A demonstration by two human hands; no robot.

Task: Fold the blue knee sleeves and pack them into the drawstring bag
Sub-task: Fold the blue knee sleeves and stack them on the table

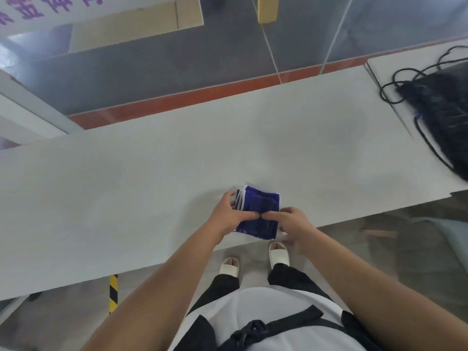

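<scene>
Table [126, 186] bears folded knee sleeves [260, 206]; drawstring bag [440, 115] lies well apart.

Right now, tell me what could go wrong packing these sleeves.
The folded blue knee sleeves sit at the near edge of the table, so they could slip off. Only the left hand and right hand pinch the layers; releasing may let them spring open. The drawstring bag lies far right; its loose cords may snag.
</scene>
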